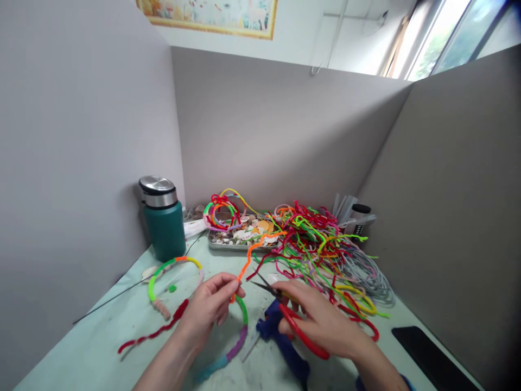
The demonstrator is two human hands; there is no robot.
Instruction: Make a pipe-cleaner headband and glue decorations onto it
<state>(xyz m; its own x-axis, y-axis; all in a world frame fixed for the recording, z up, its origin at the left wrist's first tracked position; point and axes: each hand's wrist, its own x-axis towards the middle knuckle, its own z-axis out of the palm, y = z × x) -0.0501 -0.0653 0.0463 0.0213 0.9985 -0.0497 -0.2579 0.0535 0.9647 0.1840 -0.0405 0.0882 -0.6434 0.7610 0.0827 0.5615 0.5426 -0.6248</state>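
My left hand (209,304) pinches an orange pipe cleaner (245,265) between thumb and fingertips; its wavy free end reaches up toward the pile. A ring wrapped in green, purple and blue (237,347) curves below the same fingers; whether they grip it too is hidden. In my right hand (319,320) are red-handled pliers (304,335) with slim pointed jaws, spread apart, pointing left near the orange strand but apart from it. Beneath the pliers lies a blue glue gun (287,347). Left of my left hand are another multicoloured ring (153,282) and a dark red pipe cleaner (157,332).
A teal bottle (165,231) stands at the back left. A metal tray (240,247) holds shell-like pieces, with finished-looking rings (222,214) on it. Tangled pipe cleaners (317,233) heap at the back right. A black phone-like slab (431,355) lies right. Grey partitions (268,125) enclose the table.
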